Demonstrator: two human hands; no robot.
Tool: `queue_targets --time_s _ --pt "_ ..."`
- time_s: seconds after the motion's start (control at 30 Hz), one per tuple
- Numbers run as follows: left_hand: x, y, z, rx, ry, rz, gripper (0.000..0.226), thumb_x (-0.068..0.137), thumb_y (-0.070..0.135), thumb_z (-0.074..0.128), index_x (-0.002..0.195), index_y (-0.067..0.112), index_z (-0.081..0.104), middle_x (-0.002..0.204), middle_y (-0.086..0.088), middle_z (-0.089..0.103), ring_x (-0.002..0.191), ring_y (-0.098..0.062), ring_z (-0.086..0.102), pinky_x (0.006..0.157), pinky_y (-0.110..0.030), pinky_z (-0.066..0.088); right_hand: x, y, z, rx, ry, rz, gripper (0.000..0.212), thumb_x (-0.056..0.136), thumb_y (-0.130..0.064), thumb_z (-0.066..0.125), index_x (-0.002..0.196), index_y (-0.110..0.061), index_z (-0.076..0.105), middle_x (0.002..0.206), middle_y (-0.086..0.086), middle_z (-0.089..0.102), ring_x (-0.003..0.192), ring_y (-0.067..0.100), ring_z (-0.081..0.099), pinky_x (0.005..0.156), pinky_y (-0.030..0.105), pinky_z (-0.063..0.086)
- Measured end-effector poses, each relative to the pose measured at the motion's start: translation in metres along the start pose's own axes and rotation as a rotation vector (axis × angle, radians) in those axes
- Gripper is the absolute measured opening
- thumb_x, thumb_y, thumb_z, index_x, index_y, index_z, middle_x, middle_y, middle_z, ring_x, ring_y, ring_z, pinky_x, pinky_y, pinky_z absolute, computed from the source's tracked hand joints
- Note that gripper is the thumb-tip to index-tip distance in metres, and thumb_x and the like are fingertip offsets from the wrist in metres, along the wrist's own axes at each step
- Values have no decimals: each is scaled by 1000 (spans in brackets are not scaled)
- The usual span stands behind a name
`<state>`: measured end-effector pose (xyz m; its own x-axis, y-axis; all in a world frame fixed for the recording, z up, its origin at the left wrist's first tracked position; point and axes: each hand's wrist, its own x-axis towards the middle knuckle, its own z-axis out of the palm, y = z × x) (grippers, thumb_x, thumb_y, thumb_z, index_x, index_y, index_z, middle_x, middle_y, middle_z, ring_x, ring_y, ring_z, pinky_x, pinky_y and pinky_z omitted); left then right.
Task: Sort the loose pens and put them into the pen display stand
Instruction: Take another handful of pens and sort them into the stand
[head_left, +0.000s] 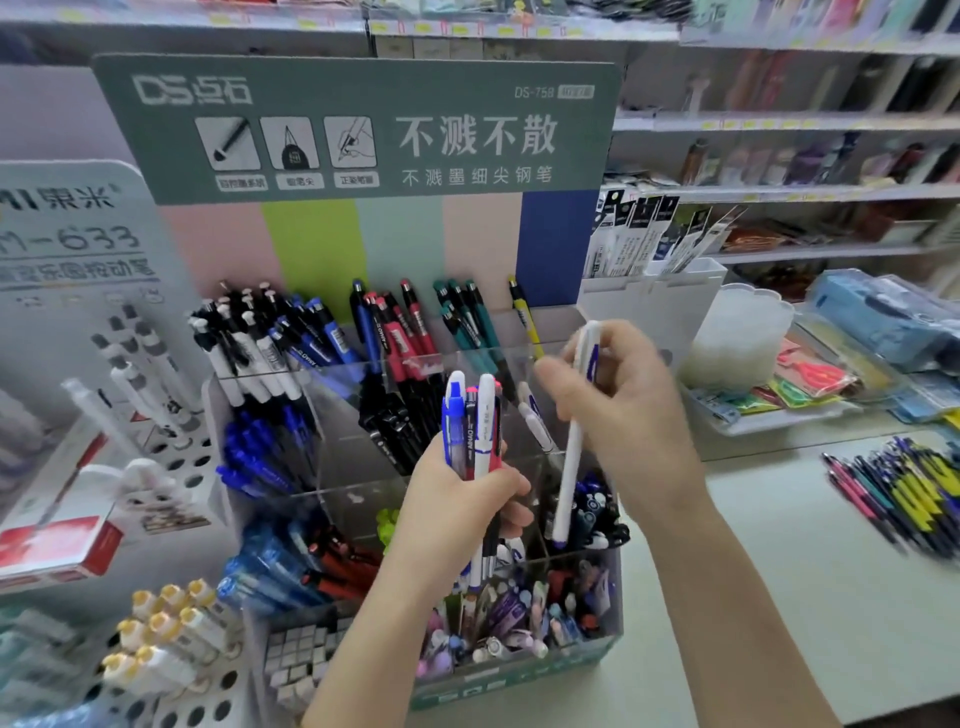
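1. The left grip (457, 499) is closed round a bundle of pens (475, 426), which is held upright. Blue, white, black and red barrels are seen above the curled fingers, and the lower ends stick out beneath the fist.
2. The right grip (623, 415) is seen just to the right of the left grip and a little higher, apart from it. A single white pen (569, 467) with a blue clip is pinched near its upper end between the thumb and fingertips.
3. The white pen hangs down from the right grip, slightly tilted. Its tip is seen at a right-hand compartment of the stand where dark and white pens are stored. Whether the tip is inside that compartment cannot be told.
4. The pen display stand (400, 244) is set on the counter (779, 571), directly behind and below both grips. Its clear compartments are filled by colour. White-and-black, blue, red and teal pens are ranged in the back row beyond the grips. A lone yellow pen (524, 322) is stood just left of the right grip's fingertips.
5. A heap of loose pens (904, 493) is laid flat on the counter, well to the right of the right grip. It is blurred, though yellow, blue and pink barrels can be made out.
6. Below and to the left of the left grip, a white perforated holder (197, 696) is seen, with yellow-capped pens (166, 618) stood in it.
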<state>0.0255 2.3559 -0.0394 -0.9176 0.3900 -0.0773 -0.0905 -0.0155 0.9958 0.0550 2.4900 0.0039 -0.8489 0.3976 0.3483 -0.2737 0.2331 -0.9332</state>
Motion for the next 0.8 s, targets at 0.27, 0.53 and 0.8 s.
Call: queue_targets --time_s 0.27,0.53,0.8 --pt "-4 -9 -2 100 -78 55 17 81 -1 59 96 7 60 59 -6 55 51 -16 52 51 -27 49 -24 7 20 63 -149 0 23 80 -7 74 98 -19 68 82 -4 70 73 10 68 68 25 56" --pt "-11 -20 -8 36 -241 18 16 76 -2 66 82 12 61 65 -7 54 58 -17 53 60 -29 51 -41 20 19 1 -132 -12 15 85 -25 64 89 -19 52 69 -13 55 65 3 57 64 25 51" --pt "-27 -35 -11 -185 -387 -54 15 78 20 68 91 14 61 62 -3 50 56 -15 49 56 -28 48 -49 24 7 36 -112 132 24 95 -30 55 82 -18 38 65 7 59 57 15 56 55 22 45"
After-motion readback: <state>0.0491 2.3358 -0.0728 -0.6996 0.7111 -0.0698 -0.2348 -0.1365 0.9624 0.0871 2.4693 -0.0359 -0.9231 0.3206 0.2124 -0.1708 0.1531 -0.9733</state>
